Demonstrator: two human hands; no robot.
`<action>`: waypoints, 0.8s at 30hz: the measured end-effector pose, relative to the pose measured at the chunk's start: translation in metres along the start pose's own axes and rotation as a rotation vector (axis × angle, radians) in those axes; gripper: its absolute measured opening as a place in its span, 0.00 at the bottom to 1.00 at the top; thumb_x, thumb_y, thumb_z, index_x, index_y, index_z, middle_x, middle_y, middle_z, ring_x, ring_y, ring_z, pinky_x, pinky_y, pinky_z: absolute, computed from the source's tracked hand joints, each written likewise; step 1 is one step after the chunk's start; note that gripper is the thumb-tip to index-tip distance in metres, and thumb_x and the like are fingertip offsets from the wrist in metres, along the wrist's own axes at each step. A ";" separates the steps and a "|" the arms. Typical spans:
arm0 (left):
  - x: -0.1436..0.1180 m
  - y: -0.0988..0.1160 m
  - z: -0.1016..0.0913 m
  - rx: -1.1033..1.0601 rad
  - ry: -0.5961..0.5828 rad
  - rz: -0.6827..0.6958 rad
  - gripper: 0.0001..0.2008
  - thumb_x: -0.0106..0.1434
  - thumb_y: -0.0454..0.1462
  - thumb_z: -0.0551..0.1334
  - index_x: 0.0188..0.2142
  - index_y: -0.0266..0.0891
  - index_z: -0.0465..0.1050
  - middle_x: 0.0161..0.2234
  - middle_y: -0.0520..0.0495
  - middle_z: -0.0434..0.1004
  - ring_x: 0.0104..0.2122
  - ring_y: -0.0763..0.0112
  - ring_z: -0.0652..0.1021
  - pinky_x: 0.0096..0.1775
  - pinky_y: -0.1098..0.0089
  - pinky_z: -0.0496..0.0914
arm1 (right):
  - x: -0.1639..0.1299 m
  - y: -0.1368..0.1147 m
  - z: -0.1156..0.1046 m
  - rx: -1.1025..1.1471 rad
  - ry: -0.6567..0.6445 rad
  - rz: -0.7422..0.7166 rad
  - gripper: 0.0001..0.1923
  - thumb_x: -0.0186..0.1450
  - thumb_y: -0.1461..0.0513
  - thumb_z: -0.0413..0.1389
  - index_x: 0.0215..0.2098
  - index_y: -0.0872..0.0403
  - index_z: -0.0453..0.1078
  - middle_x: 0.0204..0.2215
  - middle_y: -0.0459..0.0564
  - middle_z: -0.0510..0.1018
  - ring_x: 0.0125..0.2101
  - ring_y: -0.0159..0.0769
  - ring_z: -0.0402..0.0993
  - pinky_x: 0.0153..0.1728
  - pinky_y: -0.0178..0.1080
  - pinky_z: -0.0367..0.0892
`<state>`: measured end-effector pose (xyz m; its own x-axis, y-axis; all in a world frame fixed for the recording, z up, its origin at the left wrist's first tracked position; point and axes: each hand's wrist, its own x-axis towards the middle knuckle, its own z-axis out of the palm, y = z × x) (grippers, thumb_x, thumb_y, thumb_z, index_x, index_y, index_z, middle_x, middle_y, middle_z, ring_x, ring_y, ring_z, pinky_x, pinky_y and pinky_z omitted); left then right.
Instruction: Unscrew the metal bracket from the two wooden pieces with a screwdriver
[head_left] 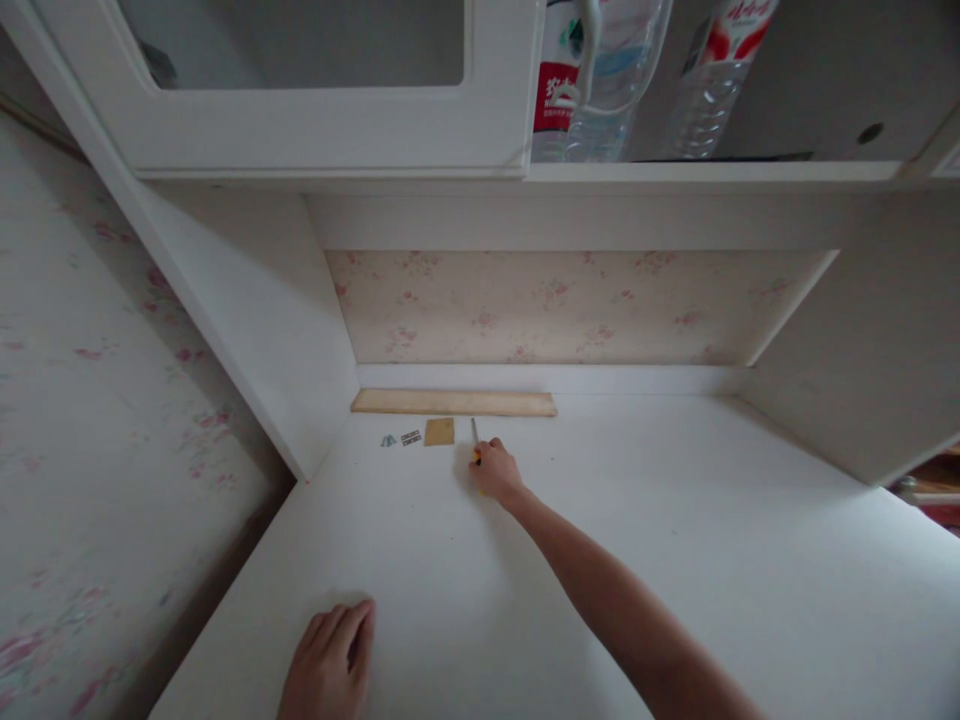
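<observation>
Right hand [495, 470] is stretched far across the surface [600, 560], grip clenched on a screwdriver [475, 436] whose shaft points away toward the wood strip [454, 402]. Left hand [330, 665] rests flat near the front edge, holding nothing, well apart.

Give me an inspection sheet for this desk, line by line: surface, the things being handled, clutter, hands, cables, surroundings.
Surface: white desk top, bare in the middle.
Handled things: screwdriver, shaft pointing to the back wall.
Clutter: wooden strip along the back edge; small wooden square; metal hinge; small metal bits.
Hands: right hand closed on the screwdriver handle; left hand flat on the desk's front.
Cables: nothing seen.
Surroundings: floral wallpaper; water bottles on the shelf above.
</observation>
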<state>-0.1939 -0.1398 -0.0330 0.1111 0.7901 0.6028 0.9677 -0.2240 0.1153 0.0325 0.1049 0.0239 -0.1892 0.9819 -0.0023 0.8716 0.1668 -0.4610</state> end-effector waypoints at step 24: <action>0.001 0.018 -0.007 0.011 -0.119 -0.229 0.09 0.65 0.39 0.53 0.38 0.41 0.70 0.33 0.46 0.74 0.34 0.63 0.73 0.39 0.62 0.66 | -0.074 0.068 -0.199 0.357 0.393 -0.163 0.18 0.66 0.53 0.48 0.45 0.56 0.68 0.37 0.51 0.74 0.33 0.31 0.70 0.37 0.37 0.64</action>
